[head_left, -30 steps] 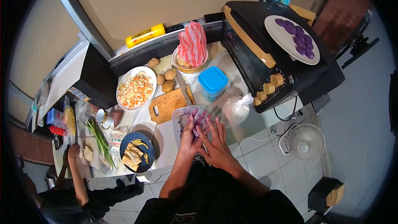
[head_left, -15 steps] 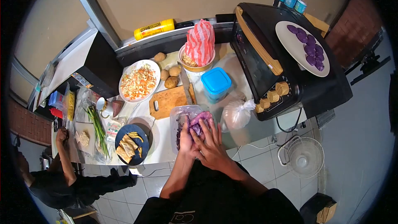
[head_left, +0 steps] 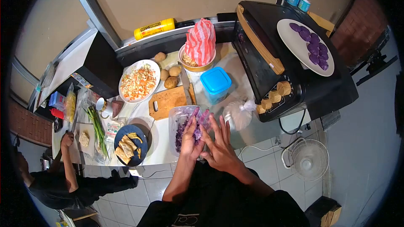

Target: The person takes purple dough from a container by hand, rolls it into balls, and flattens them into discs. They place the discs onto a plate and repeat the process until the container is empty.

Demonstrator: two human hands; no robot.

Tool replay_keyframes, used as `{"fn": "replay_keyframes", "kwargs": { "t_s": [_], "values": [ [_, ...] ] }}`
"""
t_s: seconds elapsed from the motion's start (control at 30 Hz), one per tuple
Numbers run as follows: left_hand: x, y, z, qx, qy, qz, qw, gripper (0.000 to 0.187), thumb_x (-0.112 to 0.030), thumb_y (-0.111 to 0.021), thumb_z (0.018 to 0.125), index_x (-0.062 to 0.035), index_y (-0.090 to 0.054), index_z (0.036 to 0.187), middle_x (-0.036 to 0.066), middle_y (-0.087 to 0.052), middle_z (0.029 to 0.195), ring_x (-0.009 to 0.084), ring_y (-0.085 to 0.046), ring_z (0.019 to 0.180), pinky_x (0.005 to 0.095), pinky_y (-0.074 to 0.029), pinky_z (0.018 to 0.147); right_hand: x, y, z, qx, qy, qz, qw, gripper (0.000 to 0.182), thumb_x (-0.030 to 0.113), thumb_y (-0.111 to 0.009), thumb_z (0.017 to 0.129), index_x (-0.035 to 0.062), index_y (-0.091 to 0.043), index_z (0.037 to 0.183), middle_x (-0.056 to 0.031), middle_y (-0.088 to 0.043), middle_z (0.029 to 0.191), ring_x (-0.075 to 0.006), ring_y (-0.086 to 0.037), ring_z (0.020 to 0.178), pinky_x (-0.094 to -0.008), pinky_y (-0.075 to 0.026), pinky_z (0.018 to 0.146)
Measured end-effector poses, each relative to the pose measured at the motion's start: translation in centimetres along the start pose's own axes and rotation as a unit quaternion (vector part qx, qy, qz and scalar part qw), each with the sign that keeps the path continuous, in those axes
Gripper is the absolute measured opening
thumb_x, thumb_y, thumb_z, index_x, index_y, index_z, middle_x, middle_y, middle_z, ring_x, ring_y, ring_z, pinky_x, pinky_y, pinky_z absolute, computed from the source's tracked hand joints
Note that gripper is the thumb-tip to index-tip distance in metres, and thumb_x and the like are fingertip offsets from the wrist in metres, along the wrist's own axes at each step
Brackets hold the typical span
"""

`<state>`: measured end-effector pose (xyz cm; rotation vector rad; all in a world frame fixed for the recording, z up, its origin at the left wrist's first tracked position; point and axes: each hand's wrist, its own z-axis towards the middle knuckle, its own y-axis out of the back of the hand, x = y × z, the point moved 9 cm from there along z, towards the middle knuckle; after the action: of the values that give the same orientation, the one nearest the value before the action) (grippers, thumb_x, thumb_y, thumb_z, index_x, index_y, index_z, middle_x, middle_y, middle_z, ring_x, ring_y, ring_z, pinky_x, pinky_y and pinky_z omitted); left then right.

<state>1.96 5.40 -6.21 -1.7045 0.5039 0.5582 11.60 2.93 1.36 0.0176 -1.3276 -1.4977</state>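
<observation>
A lump of purple mash (head_left: 197, 134) sits between my two hands, above the near right part of a clear plastic tub (head_left: 171, 132). My left hand (head_left: 190, 139) has its fingers stretched forward with the lump against their inner side. Fingers spread, my right hand (head_left: 221, 149) is just right of the lump; whether it touches the lump is hard to see. Purple smears show on the fingertips. More crumbly purple mash (head_left: 180, 132) lies inside the tub, partly behind my left hand.
A knotted plastic bag (head_left: 239, 114), a blue-lidded container (head_left: 216, 82) and a cutting board (head_left: 168, 103) with a knife surround the tub. Purple patties lie on a plate (head_left: 288, 46) on the black oven (head_left: 269, 29). Left are a dark plate (head_left: 122, 132) and another person (head_left: 54, 185).
My hands have come apart slightly, and my right hand's fingers have spread from the left. The purple lump now shows smaller between them. The camera view has shifted a little.
</observation>
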Motion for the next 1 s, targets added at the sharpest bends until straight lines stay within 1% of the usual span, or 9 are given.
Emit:
{"fn": "replay_keyframes", "kwargs": {
  "t_s": [0.13, 0.3, 0.4, 0.47, 0.57, 0.67, 0.8, 0.9, 1.0],
  "values": [
    [-0.3, -1.9, -0.7, 0.054, 0.02, -0.025, 0.998, 0.063, -0.041, -0.046, 0.107, -0.0084, -0.029, 0.157, 0.019, -0.04, 0.156, 0.0332, -0.039, 0.145, 0.0485, -0.036, 0.118, -1.1, -0.5, 0.0, -0.021, 0.016, 0.065, 0.998, 0.067, 0.05, -0.043, 0.103, 0.0107, -0.037, 0.156, -0.0287, -0.013, 0.164, -0.0583, -0.011, 0.148, -0.0712, -0.009, 0.116],
    [0.1, -0.5, 0.0, -0.005, 0.007, -0.061, 0.998, 0.066, -0.05, -0.043, 0.106, -0.0075, -0.032, 0.156, 0.018, -0.04, 0.155, 0.0332, -0.038, 0.145, 0.0487, -0.038, 0.117, -0.7, -1.4, -0.7, -0.025, 0.035, 0.08, 0.996, 0.063, 0.046, -0.046, 0.102, 0.0131, -0.04, 0.155, -0.0286, -0.014, 0.164, -0.0584, -0.01, 0.148, -0.0706, -0.01, 0.116],
    [0.2, -0.7, 0.3, 0.0, 0.002, -0.053, 0.999, 0.067, -0.052, -0.043, 0.105, -0.007, -0.034, 0.154, 0.017, -0.042, 0.154, 0.0319, -0.04, 0.143, 0.0483, -0.039, 0.116, -0.8, -1.7, -1.1, -0.024, 0.037, 0.085, 0.995, 0.063, 0.045, -0.046, 0.102, 0.0118, -0.039, 0.155, -0.0284, -0.015, 0.164, -0.0584, -0.011, 0.148, -0.0712, -0.01, 0.115],
    [0.1, -0.9, 0.3, 0.001, 0.017, -0.05, 0.999, 0.065, -0.051, -0.042, 0.106, -0.0069, -0.035, 0.154, 0.017, -0.042, 0.153, 0.0307, -0.042, 0.142, 0.0481, -0.039, 0.116, -0.2, -1.7, -1.4, -0.026, 0.057, 0.059, 0.996, 0.066, 0.046, -0.046, 0.102, 0.0072, -0.037, 0.155, -0.0286, -0.017, 0.163, -0.0583, -0.012, 0.148, -0.0722, -0.011, 0.115],
    [0.4, 0.2, 0.6, -0.032, 0.004, -0.049, 0.998, 0.066, -0.053, -0.039, 0.107, -0.0079, -0.035, 0.154, 0.018, -0.048, 0.15, 0.0326, -0.045, 0.14, 0.0498, -0.039, 0.115, 0.1, -1.4, -1.3, -0.006, 0.056, 0.016, 0.998, 0.07, 0.049, -0.045, 0.103, 0.0037, -0.036, 0.155, -0.0294, -0.018, 0.163, -0.0582, -0.014, 0.147, -0.0737, -0.014, 0.113],
    [0.2, 0.0, -0.1, -0.037, 0.013, -0.083, 0.996, 0.067, -0.054, -0.041, 0.105, -0.0082, -0.036, 0.154, 0.017, -0.049, 0.149, 0.0322, -0.046, 0.139, 0.0494, -0.039, 0.115, 0.6, 0.0, -1.1, -0.027, 0.056, 0.04, 0.997, 0.069, 0.049, -0.045, 0.102, 0.0054, -0.036, 0.155, -0.0296, -0.018, 0.162, -0.0582, -0.015, 0.147, -0.0751, -0.015, 0.112],
    [0.3, -1.2, -0.3, -0.008, 0.013, -0.075, 0.997, 0.065, -0.053, -0.045, 0.105, -0.006, -0.043, 0.15, 0.015, -0.055, 0.139, 0.0274, -0.051, 0.133, 0.0414, -0.045, 0.109, 0.3, -0.3, -0.9, -0.005, 0.054, 0.018, 0.998, 0.068, 0.049, -0.046, 0.102, 0.0081, -0.038, 0.155, -0.0289, -0.018, 0.163, -0.0574, -0.016, 0.147, -0.0759, -0.014, 0.111],
    [-0.1, -1.4, -0.4, -0.042, 0.008, -0.025, 0.999, 0.065, -0.052, -0.044, 0.105, -0.005, -0.042, 0.15, 0.016, -0.055, 0.14, 0.0279, -0.051, 0.133, 0.0415, -0.046, 0.11, 0.3, -0.9, -1.1, -0.013, 0.059, 0.014, 0.998, 0.067, 0.048, -0.048, 0.101, 0.0093, -0.039, 0.155, -0.0283, -0.018, 0.163, -0.0567, -0.016, 0.147, -0.076, -0.014, 0.111],
    [-0.1, -1.5, -0.2, -0.035, 0.004, 0.0, 0.999, 0.068, -0.054, -0.034, 0.107, -0.0044, -0.034, 0.154, 0.02, -0.047, 0.15, 0.0321, -0.048, 0.138, 0.044, -0.041, 0.116, 0.1, -0.7, -1.0, -0.003, 0.05, 0.003, 0.999, 0.067, 0.047, -0.05, 0.1, 0.0088, -0.039, 0.154, -0.028, -0.018, 0.163, -0.0566, -0.016, 0.147, -0.0758, -0.015, 0.111]
  ]
}}
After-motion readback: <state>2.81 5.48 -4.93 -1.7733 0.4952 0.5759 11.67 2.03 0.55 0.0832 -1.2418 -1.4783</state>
